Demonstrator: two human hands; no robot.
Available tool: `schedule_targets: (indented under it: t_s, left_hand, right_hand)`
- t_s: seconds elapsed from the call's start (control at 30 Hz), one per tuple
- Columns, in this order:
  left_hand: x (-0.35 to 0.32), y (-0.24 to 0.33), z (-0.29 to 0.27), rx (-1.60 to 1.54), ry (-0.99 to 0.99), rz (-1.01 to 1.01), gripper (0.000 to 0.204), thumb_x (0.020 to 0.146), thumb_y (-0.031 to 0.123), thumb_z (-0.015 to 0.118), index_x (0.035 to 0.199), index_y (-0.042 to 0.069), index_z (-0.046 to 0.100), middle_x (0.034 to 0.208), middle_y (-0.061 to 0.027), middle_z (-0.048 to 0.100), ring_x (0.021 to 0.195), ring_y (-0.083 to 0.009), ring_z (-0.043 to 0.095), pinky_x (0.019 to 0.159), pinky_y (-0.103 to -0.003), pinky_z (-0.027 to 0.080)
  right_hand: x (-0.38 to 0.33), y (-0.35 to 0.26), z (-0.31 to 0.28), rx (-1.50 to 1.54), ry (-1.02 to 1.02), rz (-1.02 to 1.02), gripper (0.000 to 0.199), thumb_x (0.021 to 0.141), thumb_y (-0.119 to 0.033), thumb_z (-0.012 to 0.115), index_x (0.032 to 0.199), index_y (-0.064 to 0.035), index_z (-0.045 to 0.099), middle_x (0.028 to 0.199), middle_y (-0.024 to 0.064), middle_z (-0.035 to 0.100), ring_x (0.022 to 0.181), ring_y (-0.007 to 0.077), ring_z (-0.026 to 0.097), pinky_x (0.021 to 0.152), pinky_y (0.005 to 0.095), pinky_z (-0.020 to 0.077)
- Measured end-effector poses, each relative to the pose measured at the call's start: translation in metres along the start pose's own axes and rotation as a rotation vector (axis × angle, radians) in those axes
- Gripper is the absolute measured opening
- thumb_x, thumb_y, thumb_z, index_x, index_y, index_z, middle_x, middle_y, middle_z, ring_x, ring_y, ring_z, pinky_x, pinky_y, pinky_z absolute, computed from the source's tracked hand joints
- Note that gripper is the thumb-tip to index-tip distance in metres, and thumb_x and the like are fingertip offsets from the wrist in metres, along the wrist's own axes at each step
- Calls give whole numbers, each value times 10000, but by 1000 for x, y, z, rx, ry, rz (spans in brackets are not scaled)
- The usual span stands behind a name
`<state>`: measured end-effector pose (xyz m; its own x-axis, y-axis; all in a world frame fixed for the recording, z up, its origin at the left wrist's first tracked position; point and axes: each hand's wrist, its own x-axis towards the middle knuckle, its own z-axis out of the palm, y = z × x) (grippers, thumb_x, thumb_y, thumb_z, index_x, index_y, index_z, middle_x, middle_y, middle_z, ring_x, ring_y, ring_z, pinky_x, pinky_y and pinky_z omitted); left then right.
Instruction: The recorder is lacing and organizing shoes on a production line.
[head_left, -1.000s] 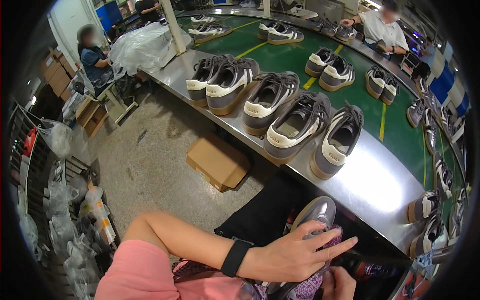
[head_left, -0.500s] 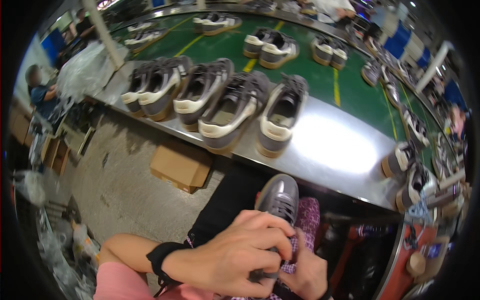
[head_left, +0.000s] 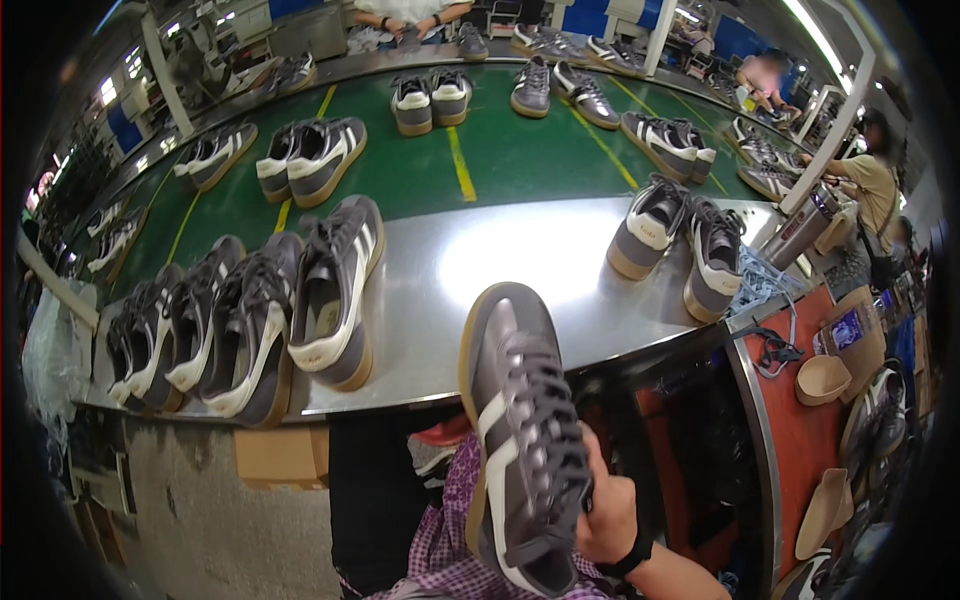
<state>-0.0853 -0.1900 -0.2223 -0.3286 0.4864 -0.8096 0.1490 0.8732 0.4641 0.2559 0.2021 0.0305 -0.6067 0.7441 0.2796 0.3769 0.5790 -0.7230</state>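
Gripping a grey sneaker [head_left: 520, 440] at the bottom of the view, toe pointing away toward the steel table edge [head_left: 480, 385], white side stripes and dark laces facing up, tan sole showing along its left side. Wrapping round the sneaker's right side near the heel opening, the right hand [head_left: 605, 510], fingers closed on the upper, a black band sitting at its wrist. Not showing anywhere in the view, the left hand. Lying under the sneaker, a purple checked cloth [head_left: 450, 530].

Standing just beyond, on the shiny steel table, a row of 4 or 5 matching grey sneakers [head_left: 240, 320] to the left, packed side by side and leaning on one another, toes pointing away. Resting further right on the same steel surface, 2 more grey sneakers [head_left: 680, 245], soles turned toward the camera, close together but not quite parallel. Hanging off the table's right end, a tangle of pale blue cord [head_left: 760, 280].

Running past the steel, a green conveyor belt [head_left: 500, 150] with yellow lines, carrying pairs of sneakers well apart from one another. Working at the far side of the belt, another person [head_left: 405, 12], hands on a shoe; standing at the right edge, 1 more person in a tan shirt [head_left: 872, 185].
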Motion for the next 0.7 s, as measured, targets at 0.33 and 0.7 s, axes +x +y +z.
schedule_targets:
  t_s: [0.33, 0.7]
  left_hand:
    - [49, 29, -16, 41, 67, 51, 425, 960, 191, 508, 1323, -26, 456, 1338, -169, 515, 1256, -281, 489, 1011, -402, 416]
    - [59, 31, -22, 98, 98, 20, 405, 951, 184, 521, 1298, -19, 478, 1301, -167, 535, 1214, -281, 510, 985, -397, 430]
  right_hand:
    - [140, 9, -20, -136, 9, 140, 587, 837, -116, 539, 1393, -21, 376, 759, 280, 600, 662, 462, 585, 658, 519, 458]
    - [185, 43, 5, -141, 9, 173, 588, 811, -154, 504, 1361, 29, 404, 737, 279, 603, 727, 445, 604, 690, 506, 441]
